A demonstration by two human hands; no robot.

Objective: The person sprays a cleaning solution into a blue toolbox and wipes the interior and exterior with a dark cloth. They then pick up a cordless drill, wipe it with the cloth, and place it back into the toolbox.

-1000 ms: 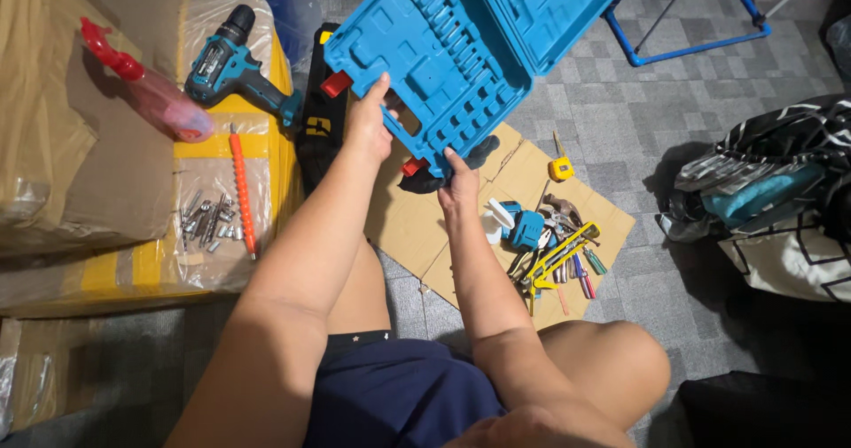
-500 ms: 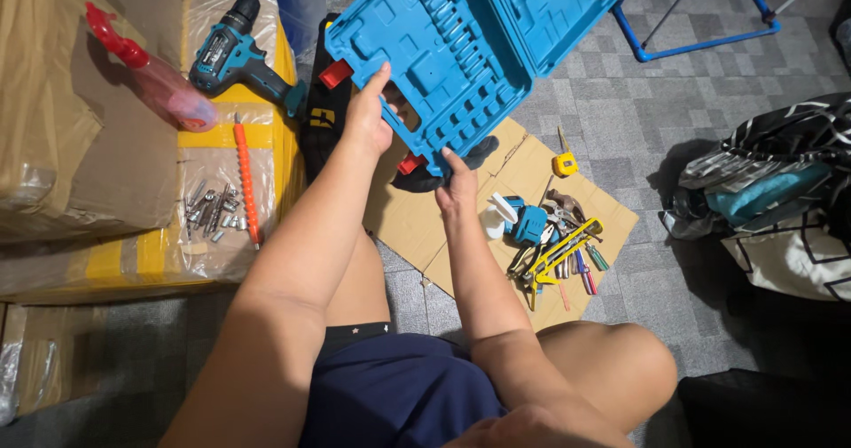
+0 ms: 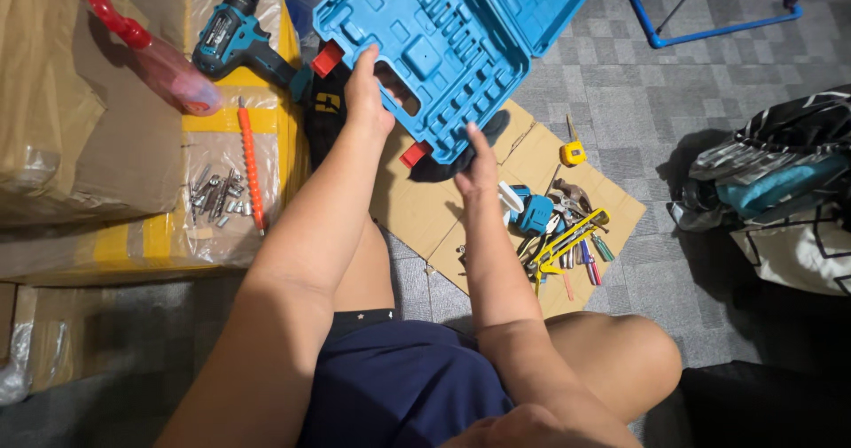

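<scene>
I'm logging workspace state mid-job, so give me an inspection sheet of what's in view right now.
Surface: flattened cardboard sheet on grey carpet tiles.
Job's things: open blue tool case, empty moulded tray, red latches, held tilted off the floor.
Clutter: cordless drill, orange flexible shaft and loose bits on a wrapped box; hand-tool pile; tape measure; red spray bottle.
Grippers: left hand grips the case edge; right hand touches its lower corner.
Cables: nothing seen.
Surroundings: bags, blue metal frame.
</scene>
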